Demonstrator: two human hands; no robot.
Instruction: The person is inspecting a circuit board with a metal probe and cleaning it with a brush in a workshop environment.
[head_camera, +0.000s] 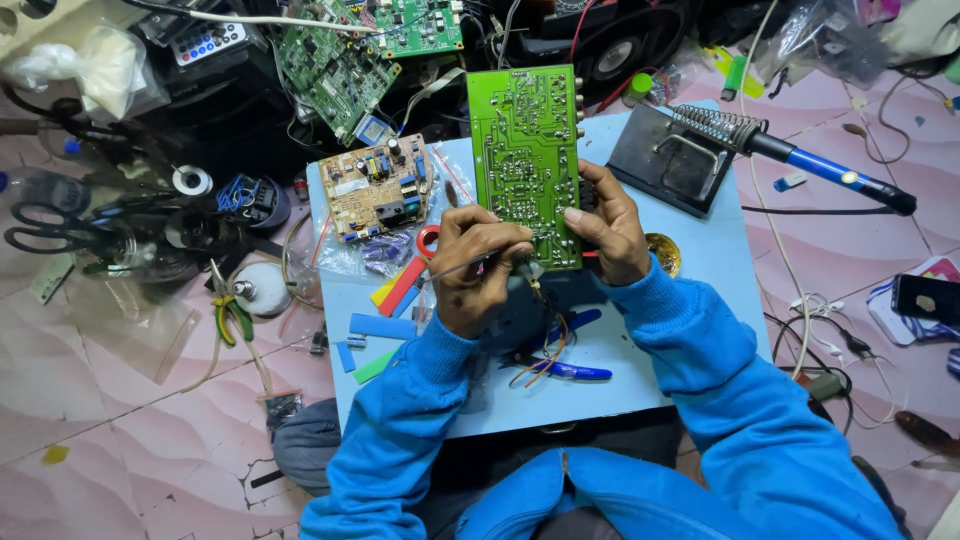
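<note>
I see a long green circuit board (524, 160) held solder side up over a pale blue work board (715, 250). Its face is bright green with paler traces and many small silver solder dots; it is a narrow rectangle. Its long axis runs almost straight away from me, the far short edge pointing toward the clutter of other boards at the top and the near short edge sitting between my 2 hands.

My right hand (612, 232) clamps the near right edge of the board, thumb pressed on the green face and fingers wrapped behind it. My left hand (478, 268) is curled shut around a thin metal tool (470, 264), pinching it with the tip lying near the board's lower left corner; I cannot tell whether the tip touches the solder.

Just under the hands lie blue-handled pliers (565, 368) and a few loose orange wires (545, 360). To the right, a blue-handled soldering iron (820, 165) rests in its coiled stand (670, 160). A smaller tan circuit board (375, 188) lies to the left.
</note>
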